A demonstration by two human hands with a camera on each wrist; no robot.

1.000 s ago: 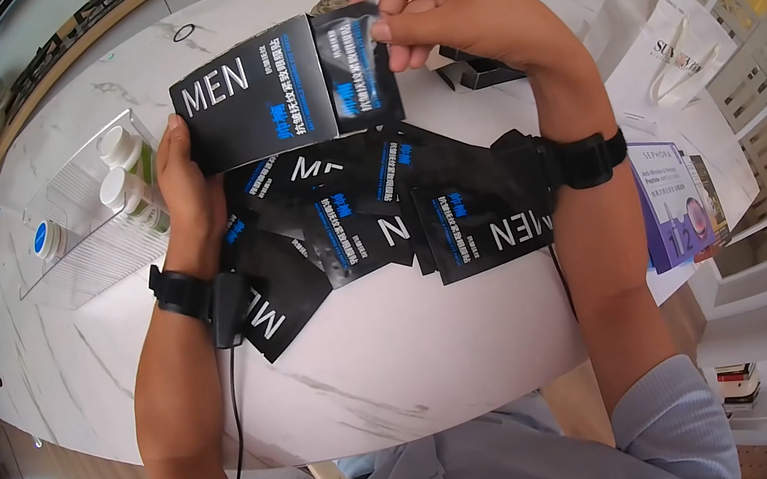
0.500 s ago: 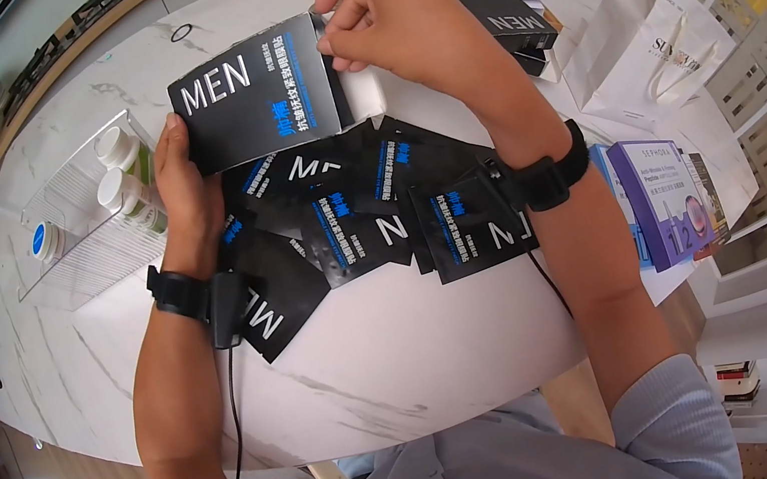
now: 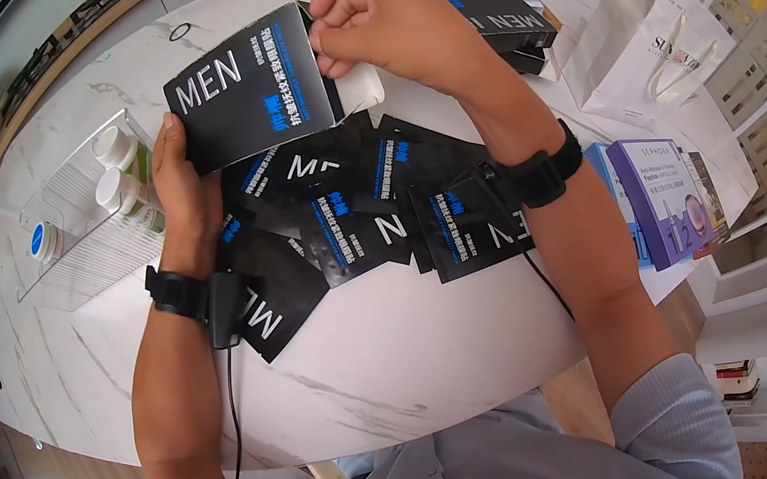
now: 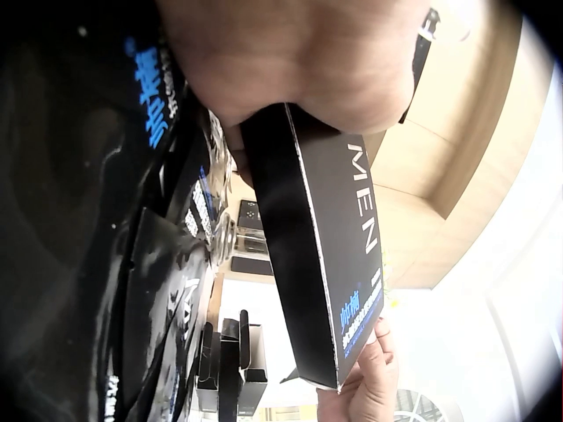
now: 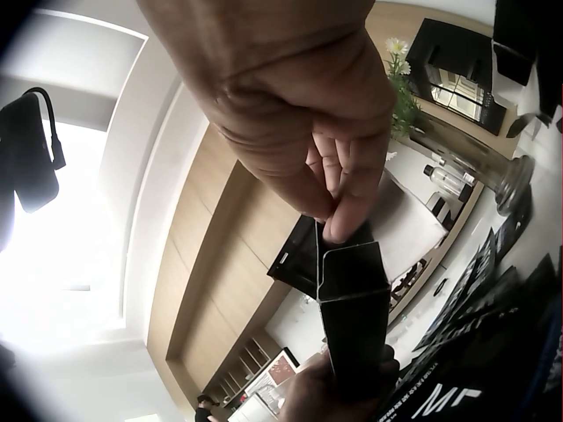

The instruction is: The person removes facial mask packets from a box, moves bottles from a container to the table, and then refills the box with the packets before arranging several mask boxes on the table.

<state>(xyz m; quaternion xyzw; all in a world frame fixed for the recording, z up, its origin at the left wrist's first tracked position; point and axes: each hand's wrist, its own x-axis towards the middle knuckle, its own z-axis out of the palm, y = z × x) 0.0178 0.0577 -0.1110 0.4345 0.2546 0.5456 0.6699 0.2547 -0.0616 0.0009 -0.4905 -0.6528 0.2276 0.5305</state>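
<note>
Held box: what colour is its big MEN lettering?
The lettering is silvery white on the black box, clearest in the head view.

Overhead and close wrist views share the box (image 3: 247,90).

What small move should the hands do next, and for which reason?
I would perhaps let the right hand bend the small flap outward, to clear the opening. The flap stands at the open end of the box, the right fingers seem to pinch there, the left hand grips the box, and loose packets lie nearby.
</note>
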